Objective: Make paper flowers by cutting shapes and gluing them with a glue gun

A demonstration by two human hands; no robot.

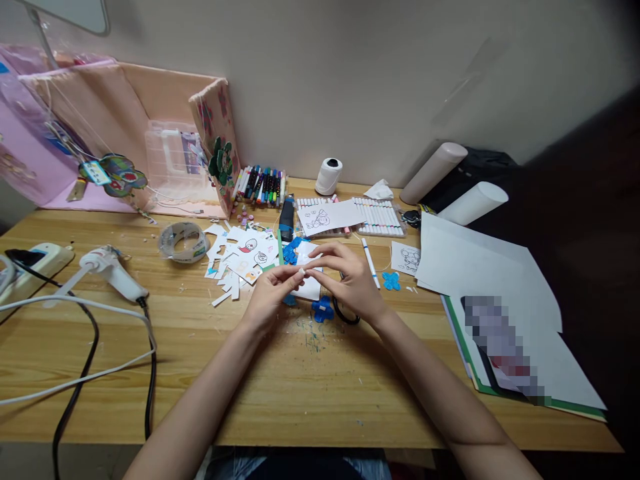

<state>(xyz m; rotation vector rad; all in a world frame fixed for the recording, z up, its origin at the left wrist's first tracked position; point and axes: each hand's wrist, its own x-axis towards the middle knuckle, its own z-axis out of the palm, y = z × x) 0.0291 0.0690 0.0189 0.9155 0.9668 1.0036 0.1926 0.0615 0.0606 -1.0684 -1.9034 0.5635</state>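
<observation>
My left hand (270, 297) pinches a small white piece (301, 273) between thumb and fingertips; its exact kind is too small to make out. My right hand (353, 280) meets it from the other side, its curled fingertips closed in at the same piece. Beneath both hands lies a white sheet (310, 288), partly covered by them. A dark blue flower cutout (323, 309) rests just below the hands, and a lighter blue flower (391, 281) lies to the right. Black-handled scissors (347, 317) are partly hidden under my right hand. Blue cutouts (295, 251) lie just beyond.
Paper scraps (233, 267) and a tape roll (183, 241) lie left. A glue gun (115, 273) trails cables. Markers (263, 185), a thread spool (329, 176) and a marker set (380, 217) line the back. Paper sheets (480, 260) and a phone (500, 350) lie right.
</observation>
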